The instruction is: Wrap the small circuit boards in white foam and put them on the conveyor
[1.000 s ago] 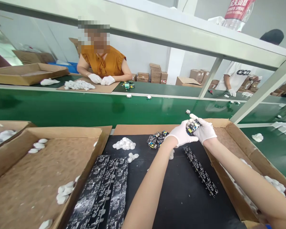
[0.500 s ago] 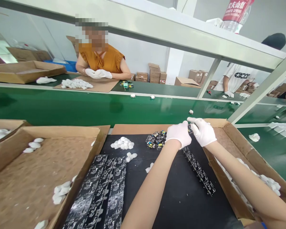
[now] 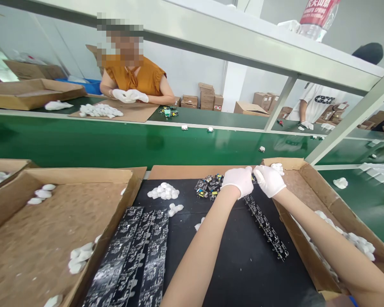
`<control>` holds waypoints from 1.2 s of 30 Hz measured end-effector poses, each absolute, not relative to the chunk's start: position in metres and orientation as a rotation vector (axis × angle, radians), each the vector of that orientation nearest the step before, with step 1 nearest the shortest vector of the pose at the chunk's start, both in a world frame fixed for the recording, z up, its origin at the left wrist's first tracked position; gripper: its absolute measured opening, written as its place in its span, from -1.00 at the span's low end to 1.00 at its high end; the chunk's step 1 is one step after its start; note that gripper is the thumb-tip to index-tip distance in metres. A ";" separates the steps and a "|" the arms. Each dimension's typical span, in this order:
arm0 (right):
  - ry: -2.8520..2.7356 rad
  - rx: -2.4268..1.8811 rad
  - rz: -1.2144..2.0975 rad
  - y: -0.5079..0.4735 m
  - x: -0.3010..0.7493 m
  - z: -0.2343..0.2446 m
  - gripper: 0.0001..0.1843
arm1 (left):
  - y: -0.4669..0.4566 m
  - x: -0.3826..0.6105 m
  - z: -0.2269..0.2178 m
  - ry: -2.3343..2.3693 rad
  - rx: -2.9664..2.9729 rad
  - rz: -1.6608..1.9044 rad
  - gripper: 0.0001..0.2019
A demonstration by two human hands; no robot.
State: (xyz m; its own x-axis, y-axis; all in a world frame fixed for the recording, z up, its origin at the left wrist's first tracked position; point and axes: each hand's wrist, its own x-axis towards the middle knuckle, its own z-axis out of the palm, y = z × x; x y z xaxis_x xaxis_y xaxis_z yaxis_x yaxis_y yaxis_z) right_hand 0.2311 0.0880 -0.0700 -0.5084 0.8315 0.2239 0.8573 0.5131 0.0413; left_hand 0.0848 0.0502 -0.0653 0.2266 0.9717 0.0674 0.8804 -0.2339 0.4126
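Note:
My left hand [image 3: 239,181], in a white glove, is closed with its fingers at a small circuit board [image 3: 254,178], mostly hidden between the hands. My right hand [image 3: 270,181], also gloved, pinches the same board from the other side. Below them a long strip of circuit boards [image 3: 265,226] lies slanted on the black mat [image 3: 224,264]. A pile of small boards with yellow and blue parts [image 3: 208,186] lies just left of my left hand. White soft-looking lumps [image 3: 164,191] are heaped further left. Several black board strips [image 3: 124,256] lie side by side at the left.
Cardboard trays with white lumps stand left [image 3: 60,175] and right [image 3: 310,183]. Beyond runs a green conveyor belt [image 3: 115,145] carrying small boards topped with white lumps. A metal shelf frame [image 3: 284,100] crosses above. Across the belt, a gloved co-worker [image 3: 131,76] handles something white.
My right hand has lowered and shifted slightly left, its fingers now closed in against the board by my left hand. The pieces on the conveyor have moved right.

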 end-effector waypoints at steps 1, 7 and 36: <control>-2.533 -1.473 -0.205 0.089 0.231 -0.073 -0.51 | 0.050 0.086 -0.066 1.740 2.203 0.463 -0.71; -2.262 -1.515 0.022 0.088 0.234 -0.083 -0.46 | 0.052 0.093 -0.070 1.734 2.122 0.532 -0.70; -1.739 -1.447 1.110 0.094 0.213 -0.118 -0.48 | 0.062 0.073 -0.081 1.783 2.125 0.446 -0.71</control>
